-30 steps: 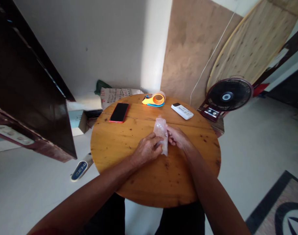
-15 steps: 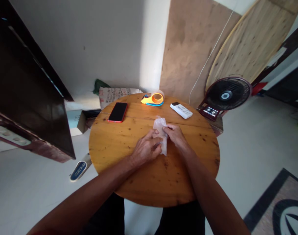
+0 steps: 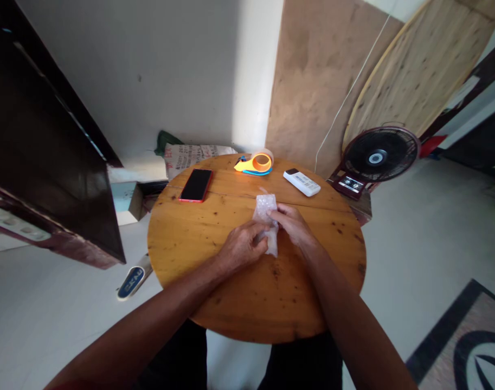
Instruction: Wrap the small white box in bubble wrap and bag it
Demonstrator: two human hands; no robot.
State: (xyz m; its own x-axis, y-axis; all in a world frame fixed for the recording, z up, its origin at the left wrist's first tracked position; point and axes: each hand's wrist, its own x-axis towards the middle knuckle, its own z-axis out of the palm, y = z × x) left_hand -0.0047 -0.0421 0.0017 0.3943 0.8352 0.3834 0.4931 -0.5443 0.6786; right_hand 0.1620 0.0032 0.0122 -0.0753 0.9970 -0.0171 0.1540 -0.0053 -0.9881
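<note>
A narrow piece of clear bubble wrap (image 3: pixel 265 203) lies lengthwise near the middle of the round wooden table (image 3: pixel 255 298). Whether anything is inside it, I cannot tell. My left hand (image 3: pixel 243 244) rests at its left side, with bent fingers gripping its lower half. On the right edge, my right hand (image 3: pixel 293 222) pinches the wrap between thumb and fingers. Beyond the hands stands an orange and blue tape dispenser (image 3: pixel 255 163) with a roll of tape. To its left is a red-edged phone (image 3: pixel 196 185); to its right lies a white remote control (image 3: pixel 301 182).
A dark fan (image 3: pixel 376 158) stands right of the table. Behind the table lies a printed sack (image 3: pixel 198 155) against the wall. At left are a dark wooden cabinet (image 3: pixel 47 135) and an open box (image 3: pixel 127 201), with a slipper (image 3: pixel 132 280) on the floor.
The fingers of my left hand have curled in and moved slightly down along the bubble wrap. My right hand keeps its pinch on the right edge, nearly unmoved.
</note>
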